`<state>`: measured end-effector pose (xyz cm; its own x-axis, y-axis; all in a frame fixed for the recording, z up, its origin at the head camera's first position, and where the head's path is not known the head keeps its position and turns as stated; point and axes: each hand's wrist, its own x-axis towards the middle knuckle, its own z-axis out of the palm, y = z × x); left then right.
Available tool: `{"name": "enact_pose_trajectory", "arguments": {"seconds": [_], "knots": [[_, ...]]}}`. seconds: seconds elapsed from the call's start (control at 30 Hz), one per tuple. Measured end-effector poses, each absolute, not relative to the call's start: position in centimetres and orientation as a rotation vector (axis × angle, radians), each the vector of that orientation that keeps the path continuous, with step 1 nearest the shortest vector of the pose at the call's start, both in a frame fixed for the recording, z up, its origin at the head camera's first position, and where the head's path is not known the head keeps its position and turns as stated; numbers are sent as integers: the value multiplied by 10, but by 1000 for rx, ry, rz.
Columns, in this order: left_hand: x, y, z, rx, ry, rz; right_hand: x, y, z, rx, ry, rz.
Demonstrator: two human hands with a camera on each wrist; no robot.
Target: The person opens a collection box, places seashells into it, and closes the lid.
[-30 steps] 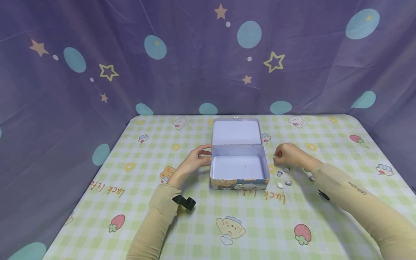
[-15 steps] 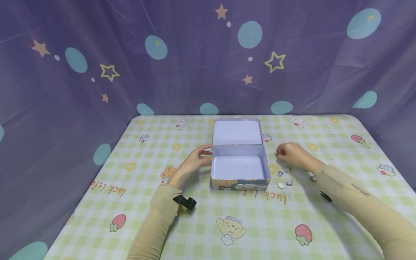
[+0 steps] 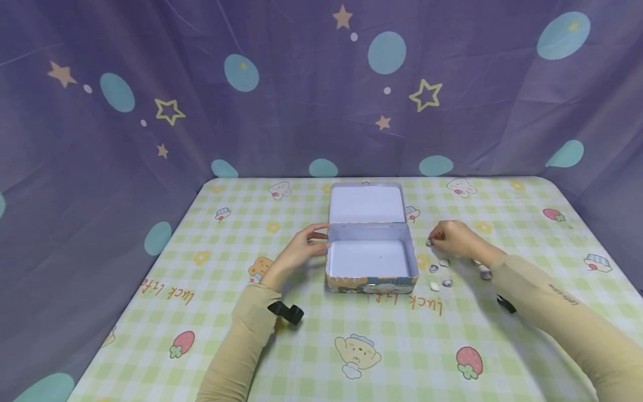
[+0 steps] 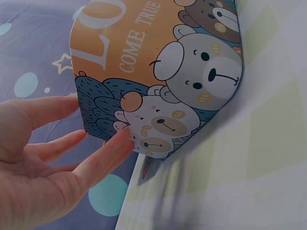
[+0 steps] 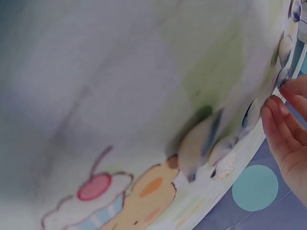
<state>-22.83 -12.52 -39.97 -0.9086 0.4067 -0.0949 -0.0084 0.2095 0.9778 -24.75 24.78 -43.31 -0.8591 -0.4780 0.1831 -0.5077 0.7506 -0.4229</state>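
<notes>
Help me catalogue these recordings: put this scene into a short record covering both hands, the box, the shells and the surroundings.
Left hand: fingers touching the left side of the box
Right hand: fingers at a shell; whether they pinch it, cannot tell
Box: bear print outside, pale inside; lid open, folded back on the far side
Other shells: scattered on the tablecloth, right of the box
Tablecloth: green-and-white check, cartoon prints
Curtain: purple, with stars and teal ovals
</notes>
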Motion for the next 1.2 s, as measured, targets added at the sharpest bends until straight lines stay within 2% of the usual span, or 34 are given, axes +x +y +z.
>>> {"name": "enact_pose_trajectory", "arguments": {"seconds": [0.53,1.2], "knots": [[-230,-125,-400,358,2141,1739,-248,246,-431,826,-2875,821],[-227,-126,-399,388,2165,1746,-267,226,-364,863,-2842,846]]}}
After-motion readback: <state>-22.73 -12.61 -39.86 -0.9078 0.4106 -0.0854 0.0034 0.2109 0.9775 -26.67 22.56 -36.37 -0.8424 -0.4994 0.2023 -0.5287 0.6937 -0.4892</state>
